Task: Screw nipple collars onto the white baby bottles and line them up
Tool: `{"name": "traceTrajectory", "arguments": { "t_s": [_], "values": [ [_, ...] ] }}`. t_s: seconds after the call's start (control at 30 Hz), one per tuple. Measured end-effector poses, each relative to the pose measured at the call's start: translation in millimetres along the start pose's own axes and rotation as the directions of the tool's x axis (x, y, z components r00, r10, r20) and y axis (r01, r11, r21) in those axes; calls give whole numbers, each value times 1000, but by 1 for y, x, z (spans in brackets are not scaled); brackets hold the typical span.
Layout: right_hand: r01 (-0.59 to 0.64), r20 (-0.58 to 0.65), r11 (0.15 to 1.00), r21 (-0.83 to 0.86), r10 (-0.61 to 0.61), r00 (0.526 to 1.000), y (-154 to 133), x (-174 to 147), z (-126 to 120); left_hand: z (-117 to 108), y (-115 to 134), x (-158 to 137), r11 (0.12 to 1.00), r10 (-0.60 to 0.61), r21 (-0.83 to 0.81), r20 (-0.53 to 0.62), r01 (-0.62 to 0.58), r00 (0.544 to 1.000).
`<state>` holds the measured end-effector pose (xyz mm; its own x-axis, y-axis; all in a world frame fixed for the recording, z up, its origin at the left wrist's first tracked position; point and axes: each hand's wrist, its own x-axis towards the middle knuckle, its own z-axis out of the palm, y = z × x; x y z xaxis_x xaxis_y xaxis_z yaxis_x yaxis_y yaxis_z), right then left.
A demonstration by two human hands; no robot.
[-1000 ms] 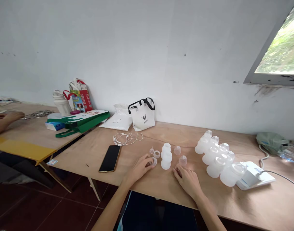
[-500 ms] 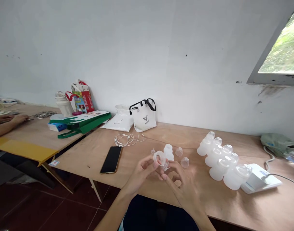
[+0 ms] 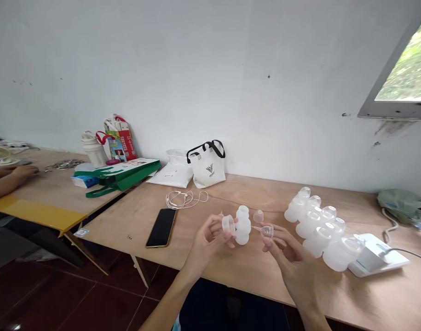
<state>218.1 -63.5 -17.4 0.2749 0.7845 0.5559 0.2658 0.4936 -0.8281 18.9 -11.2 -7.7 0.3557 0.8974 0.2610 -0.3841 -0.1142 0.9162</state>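
My left hand (image 3: 210, 236) is closed on a translucent bottle collar ring (image 3: 228, 224), held up with its opening tilted. My right hand (image 3: 289, 250) pinches a clear bottle teat (image 3: 260, 229) between thumb and fingers, its narrow tip towards the left. A clear dome cap seems to overlap the teat from this angle, so their edges are hard to separate. Between the hands, small frosted bottles (image 3: 243, 225) stand in a short row on the table. Beyond my right fingers lies another clear dome cap (image 3: 258, 216). A small clear piece (image 3: 221, 214) shows partly behind my left fingers.
Several capped frosted bottles (image 3: 314, 220) stand at right beside a white box (image 3: 379, 255) with a cable. A phone (image 3: 161, 227), white earphones (image 3: 186, 199), a white bag (image 3: 209, 168) and a green bag (image 3: 127, 174) lie leftward. Another person's hand (image 3: 24, 172) rests on the neighbouring table.
My hands have moved apart. The right hand has drawn the teat away from the ring to the right; the left keeps the ring, now turned more sideways. The view has shifted slightly.
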Motion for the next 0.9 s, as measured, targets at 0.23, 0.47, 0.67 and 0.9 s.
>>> {"name": "traceTrajectory", "arguments": {
  "t_s": [0.23, 0.47, 0.67, 0.9],
  "values": [
    [315, 322, 909, -274, -222, 920, 0, -6, 3, 11, -5, -9, 994, -104, 48, 191, 97, 976],
    [381, 453, 822, -422, -173, 875, 0, -4, 5, 14, -5, -6, 988, -81, 145, 149, 59, 986],
    [418, 455, 792, -444, -203, 867, 5, -6, 15, 16, -12, 0, 993, -79, 91, 85, 72, 993],
    [299, 299, 906, -298, -209, 931, 1, -4, 10, 15, -16, 0, 986, -154, -56, 99, 160, 983]
  ]
}}
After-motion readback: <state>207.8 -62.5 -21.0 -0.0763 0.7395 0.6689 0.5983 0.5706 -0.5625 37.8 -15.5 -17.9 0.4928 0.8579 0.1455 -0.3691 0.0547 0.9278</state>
